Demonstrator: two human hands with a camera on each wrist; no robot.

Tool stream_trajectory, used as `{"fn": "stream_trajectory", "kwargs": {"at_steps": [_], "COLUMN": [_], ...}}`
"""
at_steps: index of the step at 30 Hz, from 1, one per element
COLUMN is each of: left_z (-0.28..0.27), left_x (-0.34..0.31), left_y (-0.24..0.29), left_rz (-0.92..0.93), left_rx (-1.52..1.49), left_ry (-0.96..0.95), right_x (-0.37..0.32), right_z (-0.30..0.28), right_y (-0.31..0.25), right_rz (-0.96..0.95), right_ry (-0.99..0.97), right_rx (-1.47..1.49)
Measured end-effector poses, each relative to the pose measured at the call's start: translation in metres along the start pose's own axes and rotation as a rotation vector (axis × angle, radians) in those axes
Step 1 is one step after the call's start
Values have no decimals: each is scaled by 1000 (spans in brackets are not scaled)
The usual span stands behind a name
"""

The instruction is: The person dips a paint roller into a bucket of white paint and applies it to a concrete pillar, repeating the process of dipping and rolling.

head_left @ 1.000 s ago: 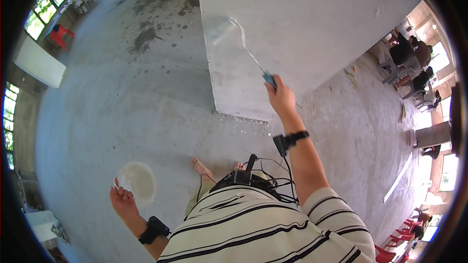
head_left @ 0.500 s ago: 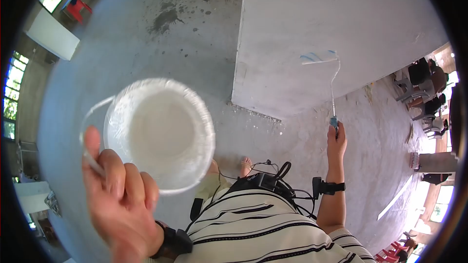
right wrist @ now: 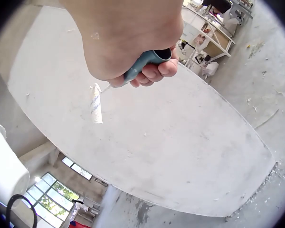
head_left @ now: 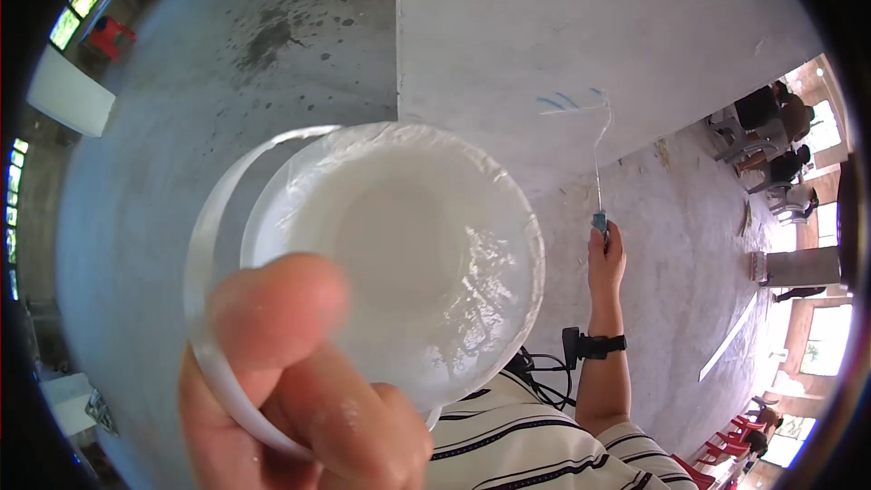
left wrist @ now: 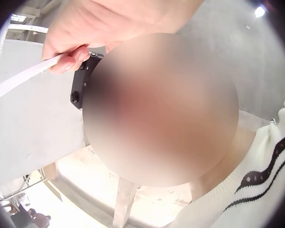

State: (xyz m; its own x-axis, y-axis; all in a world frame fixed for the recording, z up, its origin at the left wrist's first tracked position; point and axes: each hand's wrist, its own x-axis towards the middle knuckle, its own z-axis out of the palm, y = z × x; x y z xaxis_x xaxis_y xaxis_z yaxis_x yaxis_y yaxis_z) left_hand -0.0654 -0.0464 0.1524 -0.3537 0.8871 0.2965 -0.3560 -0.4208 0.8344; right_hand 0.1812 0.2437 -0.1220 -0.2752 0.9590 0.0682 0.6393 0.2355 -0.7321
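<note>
In the head view a white plastic bucket (head_left: 508, 218) is raised close to the camera, its inside wet and coated with pale paint. My left hand (head_left: 318, 390) holds it by the curved white handle (head_left: 201, 254), with fingers curled round the strip. The left wrist view shows the same handle (left wrist: 26, 78) pinched in the fingers. My right hand (right wrist: 128, 38) grips the blue-green handle of a paint roller (right wrist: 96, 104). At the end of its thin metal frame, the blue-striped sleeve overlaps the pale wall (head_left: 508, 27) in the head view.
Dark stains (head_left: 272, 36) mark the concrete floor at upper left. A red chair (head_left: 109, 36) stands by the far-left windows. Several people (head_left: 762, 109) sit along the right side, with red chairs (head_left: 730, 440) at lower right. A black device (left wrist: 78, 90) shows in the left wrist view.
My left hand has raised the bucket from low at left toward the camera and rightward. My right hand has drawn the roller right and lower along the wall, then stayed nearly still.
</note>
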Motion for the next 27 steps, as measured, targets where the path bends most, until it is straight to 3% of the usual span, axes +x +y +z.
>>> {"fn": "stream_trajectory", "kwargs": {"at_steps": [2, 4, 6, 13, 15, 19, 23, 25, 27], "left_z": [2, -11, -7, -32, -50, -77, -87, -97, -113], "left_x": [-2, -7, -15, -21, -29, -57, -76, -83, -84], "left_y": [-2, 2, 3, 19, 22, 15, -5, -23, -39], "left_rz": [57, -39, -37, -63, -40, 4, 39, -24, -69], "left_rx": [119, 40, 67, 69, 103, 174, 226, 131, 108], "left_ry": [40, -32, 73, 86, 167, 300, 386, 553, 567], "right_x": [-1, 0, 1, 4, 7, 9, 15, 16, 26], "right_z": [0, -3, 1, -6, -8, -11, 8, 31, 62], "right_y": [-4, 1, -3, 3, 10, 12, 11, -10, -36], "right_rz": [-103, -119, -144, -75, -176, -81, -231, -314, -396], "right_ry": [65, 84, 73, 60, 126, 56, 52, 19, -22], "right_rx": [-74, -126, -169, -398, -514, -618, -654, -619, -574]}}
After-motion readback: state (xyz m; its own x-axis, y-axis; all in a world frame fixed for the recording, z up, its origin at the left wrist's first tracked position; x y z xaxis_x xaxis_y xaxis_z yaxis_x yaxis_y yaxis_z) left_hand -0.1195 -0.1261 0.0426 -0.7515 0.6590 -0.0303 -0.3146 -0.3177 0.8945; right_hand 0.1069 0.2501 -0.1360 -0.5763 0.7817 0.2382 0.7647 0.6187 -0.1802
